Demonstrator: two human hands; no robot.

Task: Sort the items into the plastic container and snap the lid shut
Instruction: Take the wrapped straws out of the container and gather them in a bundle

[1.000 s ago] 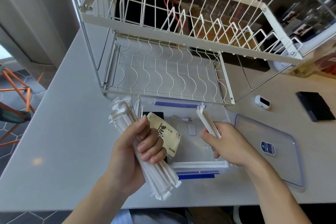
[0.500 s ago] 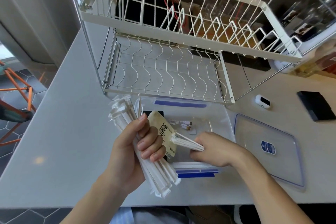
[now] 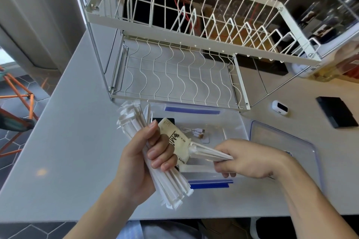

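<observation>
My left hand [image 3: 141,163] grips a thick bundle of white paper-wrapped straws [image 3: 132,122] held slanted above the counter, left of the clear plastic container [image 3: 236,122]. My right hand [image 3: 250,158] pinches a few wrapped straws [image 3: 206,151] lying nearly flat over the container, their tips touching a cream sachet [image 3: 174,137] that leans beside my left fingers. Inside the container lie a white cable [image 3: 192,130] and a dark flat item [image 3: 163,120]. The clear lid [image 3: 281,141] with blue trim lies flat to the container's right.
A white two-tier wire dish rack [image 3: 184,75] stands directly behind the container. On the counter at the right lie a small white device [image 3: 279,107] and a black flat case [image 3: 337,114]. The counter's front edge runs just below my wrists.
My right hand has swung its few straws down from upright to nearly flat over the container, pointing at the sachet. My left hand with the bundle has stayed in place.
</observation>
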